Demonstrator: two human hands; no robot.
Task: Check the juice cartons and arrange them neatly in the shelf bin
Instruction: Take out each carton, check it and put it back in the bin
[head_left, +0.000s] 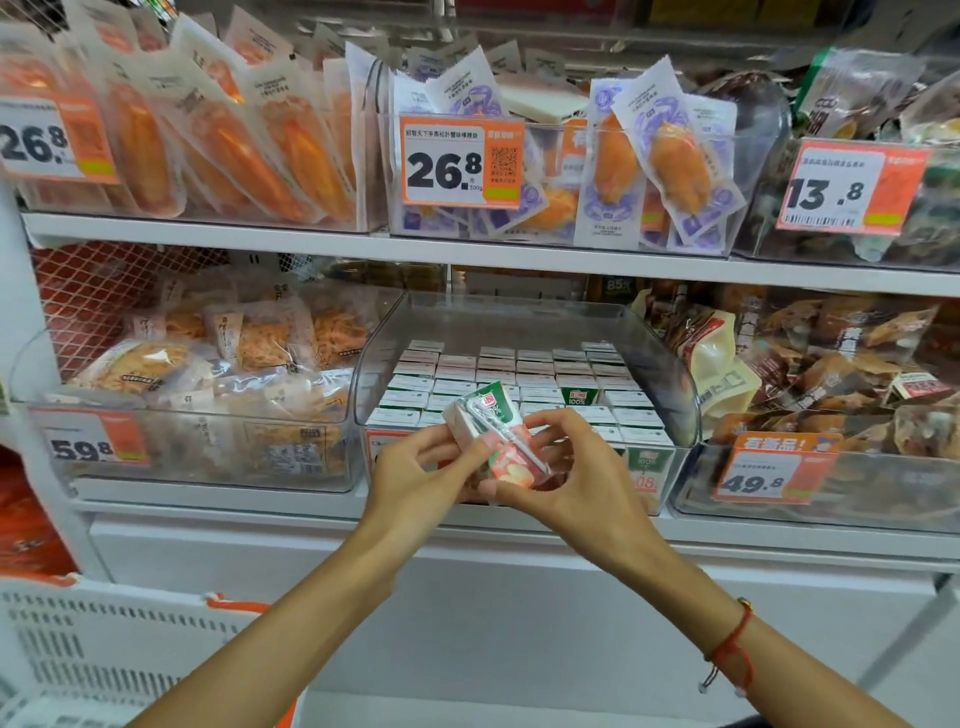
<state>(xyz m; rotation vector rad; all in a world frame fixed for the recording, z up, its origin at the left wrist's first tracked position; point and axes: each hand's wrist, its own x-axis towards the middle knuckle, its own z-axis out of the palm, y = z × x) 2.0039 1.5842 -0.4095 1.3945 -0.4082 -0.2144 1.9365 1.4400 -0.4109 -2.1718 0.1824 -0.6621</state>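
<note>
Carton (498, 441) pinched by both your hands, left (415, 480) and right (566, 478), before the bin (670, 364); turn it slowly, then seat it upright near the front edge.

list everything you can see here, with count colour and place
small green, white and red juice carton: one, tilted, held in front of the middle bin
clear plastic shelf bin: one, lower shelf, centre
white-topped juice cartons: many, in neat rows inside that bin; one green-faced carton stands out
orange-filled clear packets: many, upper shelf, left
purple-printed white packets: many, upper shelf, centre
shredded orange snack bags: several, lower shelf, left bin
brown snack bags: many, lower shelf, right bin
orange-and-white price tags: several, on the bin fronts
white slotted basket: one, bottom left
red string bracelet: one, right wrist
left hand: grips the held carton's left side
right hand: grips its right side
</note>
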